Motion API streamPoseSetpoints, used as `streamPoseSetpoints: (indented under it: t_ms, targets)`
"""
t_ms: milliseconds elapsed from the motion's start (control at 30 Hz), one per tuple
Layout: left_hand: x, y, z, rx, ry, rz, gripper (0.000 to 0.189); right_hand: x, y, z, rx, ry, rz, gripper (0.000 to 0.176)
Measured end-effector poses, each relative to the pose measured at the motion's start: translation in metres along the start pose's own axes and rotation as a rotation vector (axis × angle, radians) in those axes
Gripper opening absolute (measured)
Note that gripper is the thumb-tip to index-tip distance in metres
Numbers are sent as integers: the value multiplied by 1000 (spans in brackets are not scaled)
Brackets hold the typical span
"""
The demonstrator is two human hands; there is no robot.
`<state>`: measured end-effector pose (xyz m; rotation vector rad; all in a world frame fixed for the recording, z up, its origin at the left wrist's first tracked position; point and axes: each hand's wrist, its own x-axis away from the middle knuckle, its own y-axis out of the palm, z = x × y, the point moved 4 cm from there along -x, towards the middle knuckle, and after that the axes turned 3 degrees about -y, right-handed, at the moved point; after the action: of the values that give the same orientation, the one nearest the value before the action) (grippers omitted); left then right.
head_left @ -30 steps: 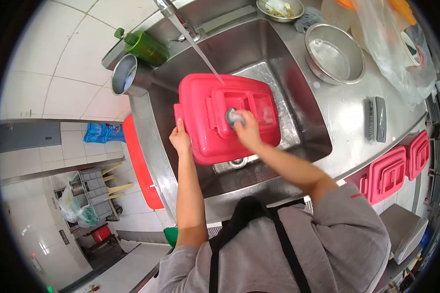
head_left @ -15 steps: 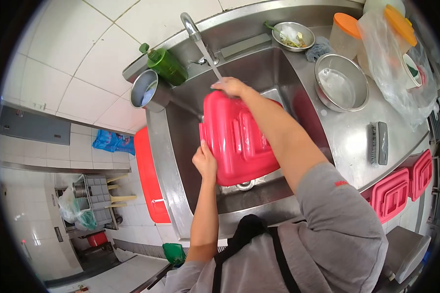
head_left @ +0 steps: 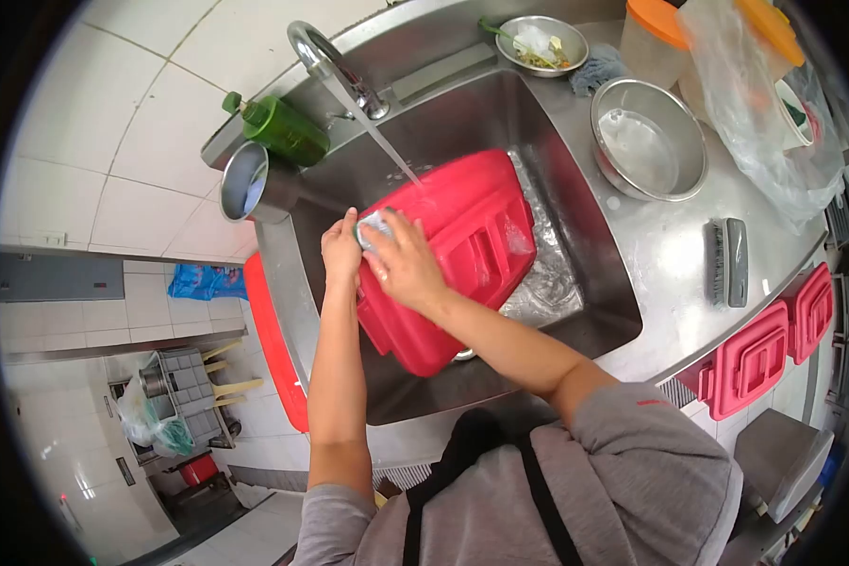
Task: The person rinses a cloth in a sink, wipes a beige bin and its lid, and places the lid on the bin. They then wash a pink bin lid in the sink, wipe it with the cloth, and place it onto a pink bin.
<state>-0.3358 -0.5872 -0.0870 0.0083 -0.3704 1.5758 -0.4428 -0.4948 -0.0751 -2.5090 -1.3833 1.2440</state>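
Observation:
A red plastic lid (head_left: 443, 274) lies tilted in the steel sink (head_left: 585, 283), wet and shiny. Water from the curved faucet (head_left: 313, 45) falls on its upper part. My right hand (head_left: 401, 259) is closed round a small grey-white scrubbing pad (head_left: 374, 229) at the lid's upper left edge. My left hand (head_left: 341, 250) is beside it on the same edge, its fingers wrapped round the rim. The lid's underside and its far lower corner in the basin are hidden.
A green bottle (head_left: 288, 130) and a steel cup (head_left: 245, 184) stand left of the faucet. On the right counter are a steel bowl (head_left: 649, 140), a brush (head_left: 728, 262), a small food bowl (head_left: 541, 45) and a plastic bag (head_left: 750, 113). Red lids (head_left: 750, 361) stand below.
The lid has turned and tipped lower in the sink. My right hand has moved down and left from its top edge, beside my left hand, and the pad now shows.

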Motion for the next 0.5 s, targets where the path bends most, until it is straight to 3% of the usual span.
streamPoseSetpoints:
  t_ms: [33, 100, 167, 233, 267, 333, 400, 433, 500]
  targets:
    - [5, -4, -8, -4, -10, 2, 34, 1, -5, 9, 61, 7, -47, 34]
    - [16, -15, -12, -440, 265, 5, 38, -15, -14, 66, 173, 127, -58, 30]
    - [33, -26, -14, -448, 323, 15, 41, -11, -28, 150, 97, 255, 169, 27]
    - [42, -39, -25, -408, 336, 97, 43, 1, -31, 227, 141, 371, 155, 30]
    - [43, -42, -34, -317, 287, 77, 42, 0, -30, 230, 142, 370, 147, 30]
    - [46, -49, -42, -366, 307, 87, 41, 5, -26, 241, 262, 678, 103, 32]
    - [38, -40, -30, -396, 355, 92, 40, 4, -16, 163, 221, 342, 157, 31]
    - [39, -36, -25, -404, 308, 102, 39, 10, -8, 118, 205, 180, 15, 31]
    - [41, -31, -24, -409, 260, 108, 39, 22, 1, 37, -2, 59, -20, 34]
